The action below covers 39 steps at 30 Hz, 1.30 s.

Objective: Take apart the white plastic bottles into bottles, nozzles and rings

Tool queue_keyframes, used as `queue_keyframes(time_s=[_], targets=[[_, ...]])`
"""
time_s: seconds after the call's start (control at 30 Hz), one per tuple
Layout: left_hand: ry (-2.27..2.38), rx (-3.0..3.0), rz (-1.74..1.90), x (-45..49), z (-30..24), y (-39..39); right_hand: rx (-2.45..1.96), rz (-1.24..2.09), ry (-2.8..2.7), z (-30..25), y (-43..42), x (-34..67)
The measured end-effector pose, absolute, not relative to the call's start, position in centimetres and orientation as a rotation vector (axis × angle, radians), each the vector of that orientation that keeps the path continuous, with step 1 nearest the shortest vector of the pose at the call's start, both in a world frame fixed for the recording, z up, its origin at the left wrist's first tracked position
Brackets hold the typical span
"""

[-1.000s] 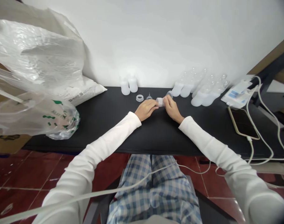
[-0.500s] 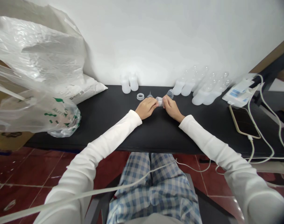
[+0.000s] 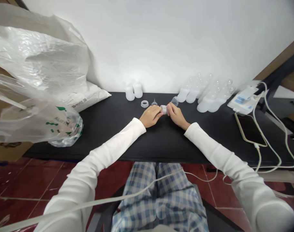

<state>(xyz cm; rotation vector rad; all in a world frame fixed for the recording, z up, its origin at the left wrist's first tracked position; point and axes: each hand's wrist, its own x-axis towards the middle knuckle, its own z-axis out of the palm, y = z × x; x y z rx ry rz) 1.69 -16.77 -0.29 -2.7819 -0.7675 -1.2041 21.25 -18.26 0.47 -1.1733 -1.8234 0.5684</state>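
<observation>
Lowered slightly in the head view since the earlier frame, both hands were otherwise kept close together. A frosted plastic collar [image 3: 163,109] was pinched by the left hand [image 3: 150,116], and a clear plastic bottle [image 3: 175,101] appeared to be grasped by the right hand [image 3: 177,116]. Whether the two pieces were joined could not be told, as the fingers hid where they met. They were judged to be in the middle of being handled together.

Just ahead of the left hand, a plastic ring [image 3: 144,103] and a small clear teat [image 3: 154,103] were set. Frosted bottles [image 3: 207,104] were lined up beyond the right hand. Room for moving was offered toward the near edge of the black table [image 3: 166,143], well behind the wrists.
</observation>
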Motion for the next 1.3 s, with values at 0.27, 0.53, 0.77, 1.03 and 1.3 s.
queue_keyframes(time_s=[0.27,0.53,0.77,1.03,1.3], targets=[[-0.903,-2.904,-1.343,1.8,-0.4,-16.3,-1.097,0.804,-1.614,0.0,-17.6,21.3],[-1.314,-2.852,-1.86,2.3,0.1,-16.3,-1.035,0.674,-1.666,-0.8,-17.6,20.6],[-1.647,-2.935,-2.387,2.7,-0.2,-15.9,-0.935,-0.076,-2.208,-0.1,-17.2,21.7],[-2.019,-2.996,-2.497,2.4,0.3,-15.3,-0.749,-0.192,-2.514,0.9,-16.8,22.9],[-2.002,-2.967,-2.532,2.7,-0.2,-15.3,-0.838,-0.033,-2.368,0.2,-16.9,22.9]])
